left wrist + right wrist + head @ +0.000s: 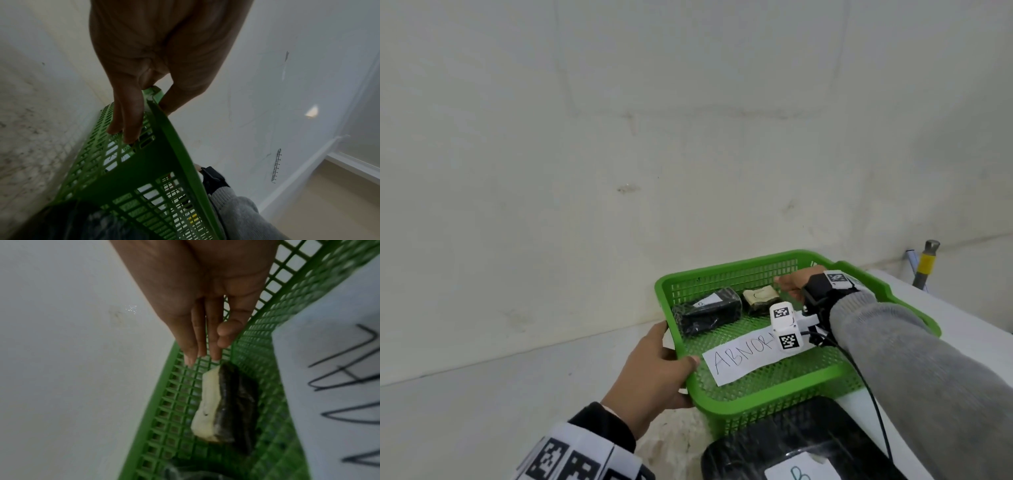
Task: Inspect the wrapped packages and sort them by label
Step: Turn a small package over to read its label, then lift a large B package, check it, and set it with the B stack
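While the green basket [763,404] sits on the white surface [482,394] beside the wall, its near left rim is grasped by the left hand [654,373], thumb over the lip and fingers [127,116] spread down the mesh outside; the right hand [792,282] is held over the far right part of the basket with fingers [193,340] straight and nothing gripped, their tips just beside the small package [758,298].

That package, dark-wrapped with a pale label [207,404], lies against the far wall of the basket; just left of it lies a larger black package [705,313] with a white tag; a paper slip [739,359] lettered ABNORM... is laid across the basket floor nearer the front; a third black package [791,448], tagged B, lies at the near edge, outside the basket.

The small package is judged light and somewhat soft, its wrap probably slick and crinkly; it would best be pinched across its short sides, label kept upward and uncreased so that it can be read. The larger one looks bulkier and may sag in its loose wrap; a hold spanning its middle would be steadier than one on the film alone. The basket is stiff yet light, so it may slide unless steadied.
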A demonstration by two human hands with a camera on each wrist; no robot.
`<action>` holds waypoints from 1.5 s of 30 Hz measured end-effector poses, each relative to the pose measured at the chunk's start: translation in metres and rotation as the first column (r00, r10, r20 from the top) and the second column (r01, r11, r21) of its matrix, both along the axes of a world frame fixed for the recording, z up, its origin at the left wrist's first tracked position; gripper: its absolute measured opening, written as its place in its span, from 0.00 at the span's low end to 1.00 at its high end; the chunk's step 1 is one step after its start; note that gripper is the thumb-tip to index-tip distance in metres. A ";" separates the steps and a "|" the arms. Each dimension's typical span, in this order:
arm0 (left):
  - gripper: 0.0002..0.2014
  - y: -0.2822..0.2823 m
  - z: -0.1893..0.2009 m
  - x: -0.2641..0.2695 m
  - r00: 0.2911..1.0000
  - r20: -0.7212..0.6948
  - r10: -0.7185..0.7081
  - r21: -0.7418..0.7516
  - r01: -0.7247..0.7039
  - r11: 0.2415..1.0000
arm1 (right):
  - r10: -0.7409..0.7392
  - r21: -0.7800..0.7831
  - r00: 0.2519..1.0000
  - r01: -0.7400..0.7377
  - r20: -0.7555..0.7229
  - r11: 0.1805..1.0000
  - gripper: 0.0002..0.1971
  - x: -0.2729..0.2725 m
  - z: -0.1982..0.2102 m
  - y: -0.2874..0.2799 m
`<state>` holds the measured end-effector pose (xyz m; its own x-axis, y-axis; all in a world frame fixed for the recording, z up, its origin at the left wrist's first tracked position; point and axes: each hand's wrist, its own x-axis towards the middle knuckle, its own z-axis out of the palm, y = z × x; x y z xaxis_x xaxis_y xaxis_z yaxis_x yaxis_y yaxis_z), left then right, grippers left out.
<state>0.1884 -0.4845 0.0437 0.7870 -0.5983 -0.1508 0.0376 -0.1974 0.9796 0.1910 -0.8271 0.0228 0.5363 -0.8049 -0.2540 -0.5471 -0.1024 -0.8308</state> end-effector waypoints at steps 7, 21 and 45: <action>0.36 0.006 0.014 -0.013 0.976 0.216 0.004 0.177 -0.043 0.983 | 0.037 0.155 0.963 -0.081 0.268 0.985 0.12 -0.014 0.062 0.044; 0.07 0.180 0.022 -0.090 0.952 0.278 0.125 0.278 -0.205 0.939 | 0.580 0.279 0.764 -0.644 0.284 0.712 0.05 -0.162 0.066 0.313; 0.19 0.253 0.027 -0.117 0.969 0.235 0.074 0.378 -0.162 0.912 | 0.438 0.315 0.806 -0.569 0.399 0.760 0.11 -0.222 0.026 0.394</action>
<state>0.0715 -0.2311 0.0710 0.8875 -0.4259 -0.1760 -0.1141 -0.5732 0.8114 -0.0307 -0.4335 0.0488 0.9319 -0.2542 -0.2586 -0.2455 0.0823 -0.9659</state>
